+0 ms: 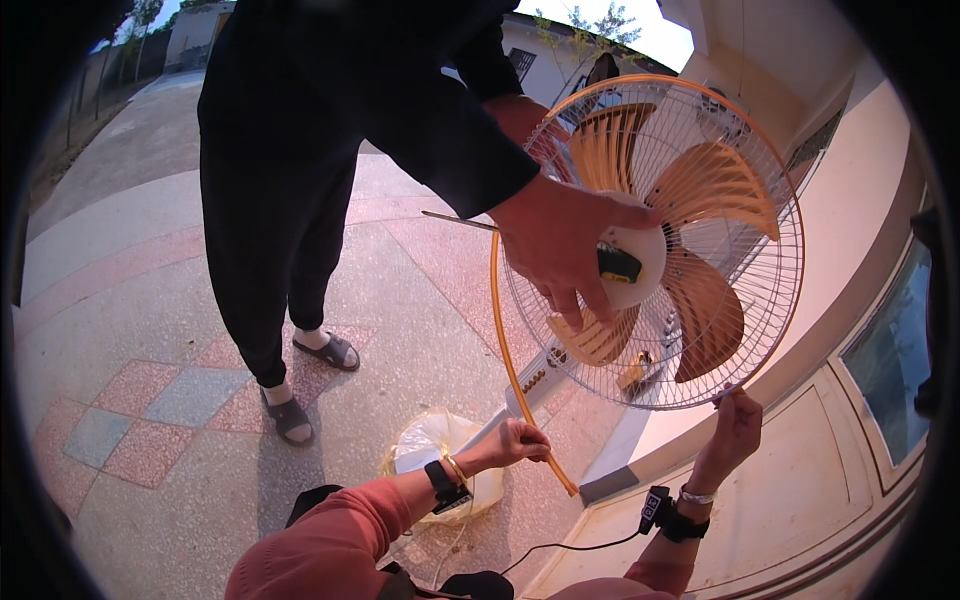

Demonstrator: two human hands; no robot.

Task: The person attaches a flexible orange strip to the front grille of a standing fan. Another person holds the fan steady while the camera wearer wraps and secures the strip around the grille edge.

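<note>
A standing fan with a round wire guard and tan blades tilts in front of me. An orange trim band follows the guard's rim over the top, while its left length hangs away from the wire, its end free below. My left hand has its fingers closed on this loose length. At the guard's bottom edge, my right hand pinches the rim; whether trim is between the fingers I cannot make out. Another person's hand lies over the white centre cap, with a thin metal shaft sticking out behind it.
The other person, in dark clothes and grey slippers, stands at the left. The fan's white pole runs down to a base wrapped in clear yellowish plastic. A cable leads to my right wrist. A cream door panel stands close on the right.
</note>
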